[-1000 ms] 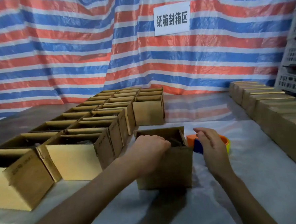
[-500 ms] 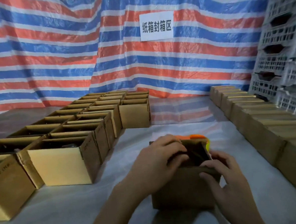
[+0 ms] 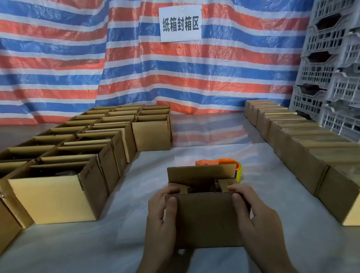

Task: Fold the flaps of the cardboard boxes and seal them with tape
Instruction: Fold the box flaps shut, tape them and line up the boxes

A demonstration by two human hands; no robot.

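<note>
The cardboard box (image 3: 204, 217) you are working on stands on the table (image 3: 77, 258) right in front of you, between your two hands. Your left hand (image 3: 161, 219) grips its left side and your right hand (image 3: 259, 220) its right side. Each thumb lies on the near face, and the fingers curl over the top corners onto the two short side flaps, which tilt inward. The near and far long flaps stand upright. Something dark sits inside the box, but you cannot tell what it is.

Just behind the box lies one orange tape dispenser (image 3: 226, 161), half hidden by the far flap, with a yellow edge showing at its right.

To your left the open boxes (image 3: 52, 199) stand packed side by side in three columns running away from you. There are well over a dozen, but the far ones are too crowded for an exact count. The nearest hold dark contents you cannot make out. To your right one row of closed boxes (image 3: 298, 156) runs back along the table edge.

Grey lattice plastic crates (image 3: 337, 67) are stacked at the far right, with dark shapes in their openings. A red, white and blue striped tarp (image 3: 54, 59) hangs behind everything and carries one white sign (image 3: 180, 23) with Chinese characters.
</note>
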